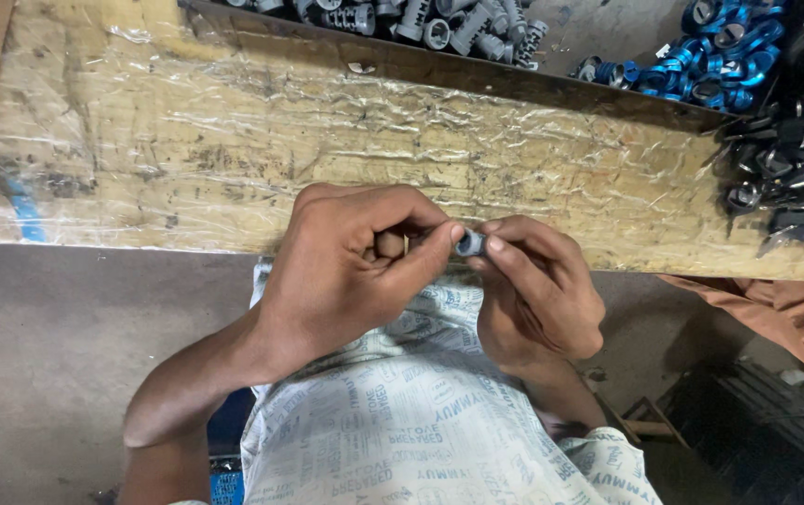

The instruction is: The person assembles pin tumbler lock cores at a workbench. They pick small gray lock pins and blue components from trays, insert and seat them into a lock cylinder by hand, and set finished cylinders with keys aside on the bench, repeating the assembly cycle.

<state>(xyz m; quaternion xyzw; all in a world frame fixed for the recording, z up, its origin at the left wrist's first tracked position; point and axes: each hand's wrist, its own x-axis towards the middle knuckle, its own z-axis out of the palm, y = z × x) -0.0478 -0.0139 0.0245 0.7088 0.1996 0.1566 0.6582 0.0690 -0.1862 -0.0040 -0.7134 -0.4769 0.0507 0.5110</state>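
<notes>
At the desk (234, 159) edge, both hands are pinching one small grey fitting (468, 244): left hand (346, 262) and right hand (533, 290) apparently mating parts; alignment needed next.

Both bare forearms come up toward the middle — the left hand (346, 257) and right hand (533, 285) meet, fingertips pinched together.
</notes>
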